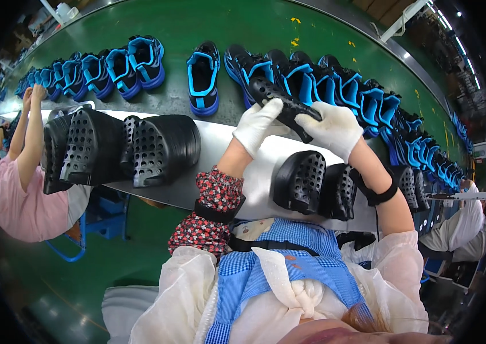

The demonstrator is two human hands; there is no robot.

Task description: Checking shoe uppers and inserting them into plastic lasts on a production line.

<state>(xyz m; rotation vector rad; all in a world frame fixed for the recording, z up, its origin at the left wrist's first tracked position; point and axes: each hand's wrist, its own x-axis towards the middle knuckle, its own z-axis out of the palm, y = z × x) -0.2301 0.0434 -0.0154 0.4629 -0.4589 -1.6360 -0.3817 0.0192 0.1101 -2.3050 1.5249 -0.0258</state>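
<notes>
Both of my white-gloved hands are on one black plastic shoe tree (285, 104), with holes through its rounded end. My left hand (259, 126) is closed around its near side. My right hand (336, 129) grips its narrower end. They hold it over the far edge of the white table, in front of a row of black sneakers with bright blue linings (298, 80). Part of the shoe tree is covered by my fingers. A single sneaker (203, 80) stands apart, to the left of my hands.
Nested stacks of perforated black shoe trees (165, 150) stand on the white table (228, 137) at left, with more stacks (300, 182) at right. Another sneaker row (98, 74) runs along the green conveyor (226, 20). A co-worker in pink (22, 200) reaches toward it.
</notes>
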